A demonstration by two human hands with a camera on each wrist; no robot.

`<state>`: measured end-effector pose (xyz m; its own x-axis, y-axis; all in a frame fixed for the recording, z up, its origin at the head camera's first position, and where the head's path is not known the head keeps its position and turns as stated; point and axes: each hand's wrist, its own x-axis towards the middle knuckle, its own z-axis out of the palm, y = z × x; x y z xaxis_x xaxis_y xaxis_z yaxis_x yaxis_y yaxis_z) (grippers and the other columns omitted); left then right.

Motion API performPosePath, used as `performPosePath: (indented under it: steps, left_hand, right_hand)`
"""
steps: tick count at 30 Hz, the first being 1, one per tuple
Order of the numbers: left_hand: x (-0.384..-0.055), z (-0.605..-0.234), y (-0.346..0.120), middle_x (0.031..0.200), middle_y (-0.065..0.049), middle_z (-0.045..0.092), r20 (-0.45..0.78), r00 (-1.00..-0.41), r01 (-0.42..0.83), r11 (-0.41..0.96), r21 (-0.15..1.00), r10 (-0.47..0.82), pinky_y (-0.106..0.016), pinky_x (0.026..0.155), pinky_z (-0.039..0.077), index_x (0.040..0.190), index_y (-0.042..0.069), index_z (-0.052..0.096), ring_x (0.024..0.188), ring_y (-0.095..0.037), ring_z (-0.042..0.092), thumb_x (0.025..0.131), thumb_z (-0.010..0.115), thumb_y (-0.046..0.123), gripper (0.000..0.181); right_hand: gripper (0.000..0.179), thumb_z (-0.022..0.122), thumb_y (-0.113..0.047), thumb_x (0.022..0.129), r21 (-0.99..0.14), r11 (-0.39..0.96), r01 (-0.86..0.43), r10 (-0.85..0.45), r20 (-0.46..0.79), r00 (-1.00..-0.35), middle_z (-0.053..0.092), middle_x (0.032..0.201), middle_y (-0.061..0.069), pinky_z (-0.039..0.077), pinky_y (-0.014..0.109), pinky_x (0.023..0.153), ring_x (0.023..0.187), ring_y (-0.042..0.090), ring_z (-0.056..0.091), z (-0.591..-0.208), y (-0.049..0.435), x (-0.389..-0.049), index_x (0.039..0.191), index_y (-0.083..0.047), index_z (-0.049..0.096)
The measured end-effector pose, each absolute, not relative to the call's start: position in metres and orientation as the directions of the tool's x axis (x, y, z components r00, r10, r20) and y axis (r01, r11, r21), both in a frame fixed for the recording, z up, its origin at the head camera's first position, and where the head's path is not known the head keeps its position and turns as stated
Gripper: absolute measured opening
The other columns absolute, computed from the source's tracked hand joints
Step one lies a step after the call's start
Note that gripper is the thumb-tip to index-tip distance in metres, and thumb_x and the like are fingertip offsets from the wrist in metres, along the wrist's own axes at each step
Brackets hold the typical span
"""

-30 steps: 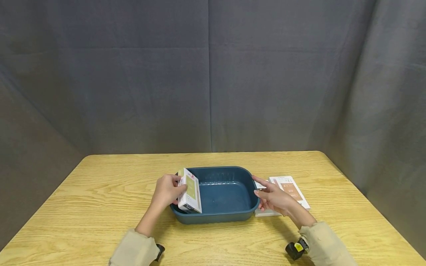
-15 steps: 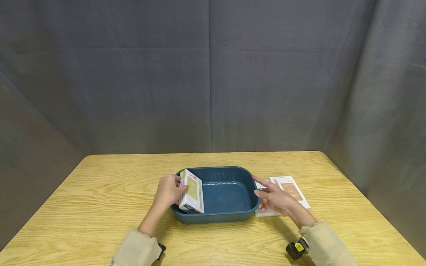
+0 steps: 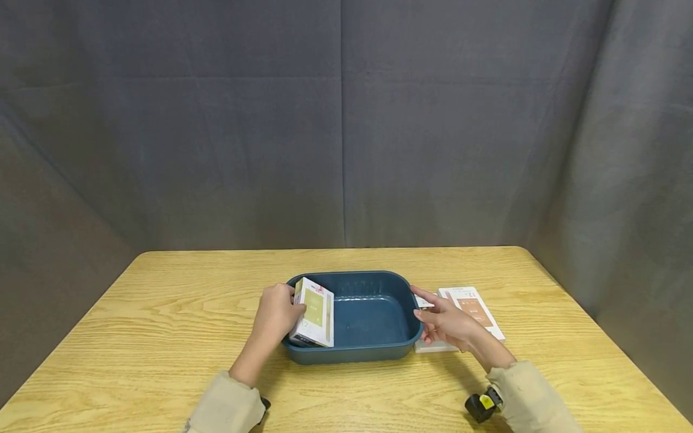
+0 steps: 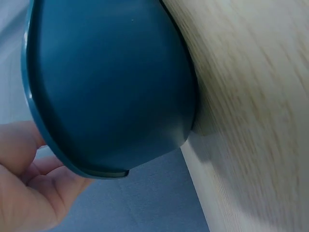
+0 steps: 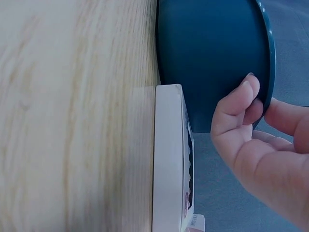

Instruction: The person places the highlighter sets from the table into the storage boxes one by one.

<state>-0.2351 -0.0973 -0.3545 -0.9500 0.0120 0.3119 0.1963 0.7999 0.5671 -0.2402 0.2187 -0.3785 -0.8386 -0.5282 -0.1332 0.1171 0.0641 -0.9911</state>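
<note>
A dark teal plastic basin (image 3: pixel 373 319) stands on the table. At its left end a white box with a green label (image 3: pixel 315 313) leans tilted inside, against the left wall. My left hand (image 3: pixel 277 313) holds this box by its left edge, thumb on the labelled face; the other fingers are partly hidden behind it. In the left wrist view the basin's outer wall (image 4: pixel 111 82) hides the box, and the left hand (image 4: pixel 34 188) shows at the rim. My right hand (image 3: pixel 446 322) grips the basin's right rim, with fingers outside the wall (image 5: pixel 217 53) in the right wrist view.
Right of the basin lies a white box with an orange label (image 3: pixel 473 310). Another white box (image 5: pixel 169 159) lies beside it, close to the basin and partly under the right hand. Wooden table (image 3: pixel 178 313) surrounds them, with a grey curtain (image 3: pixel 346 150) behind.
The green-labelled box has shifted slightly right and leans further back, its label facing more upward. My left hand has moved a little right with it. The right hand and the basin look nearly unchanged.
</note>
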Motion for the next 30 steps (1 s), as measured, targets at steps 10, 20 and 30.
performPosePath:
  steps: [10,20,30]
  left_hand:
    - [-0.235,-0.354,-0.098,0.088,-0.023,0.063,0.280,-0.959,0.201,0.788,0.582,0.037,-0.036,0.070,0.050,0.099,-0.016,0.060,0.083,-0.030,0.061,0.074,0.068,0.001,0.032]
    - [-0.236,-0.355,-0.101,0.083,-0.016,0.062,0.382,-0.913,0.359,0.734,0.577,0.145,-0.033,0.065,0.048,0.099,-0.011,0.063,0.072,-0.022,0.058,0.074,0.067,-0.001,0.027]
    - [-0.234,-0.356,-0.108,0.091,-0.016,0.061,0.438,-0.889,0.381,0.749,0.542,0.136,-0.037,0.072,0.046,0.101,-0.006,0.064,0.082,-0.025,0.055,0.082,0.063,0.007,0.023]
  right_hand:
    - [0.060,0.037,-0.004,0.096,-0.992,0.051,0.119,-0.529,-0.128,-0.839,0.048,0.072,0.007,0.047,0.024,0.056,0.058,0.013,0.053,-0.380,0.219,-0.241,0.143,-0.004,0.000]
    - [0.060,0.037,-0.004,0.096,-0.992,0.047,0.119,-0.531,-0.126,-0.838,0.047,0.073,0.008,0.047,0.024,0.056,0.058,0.013,0.053,-0.380,0.219,-0.241,0.143,-0.004,0.000]
    - [0.060,0.037,-0.005,0.096,-0.992,0.046,0.119,-0.534,-0.125,-0.836,0.047,0.070,0.006,0.047,0.024,0.056,0.057,0.012,0.054,-0.379,0.219,-0.241,0.143,-0.004,0.000]
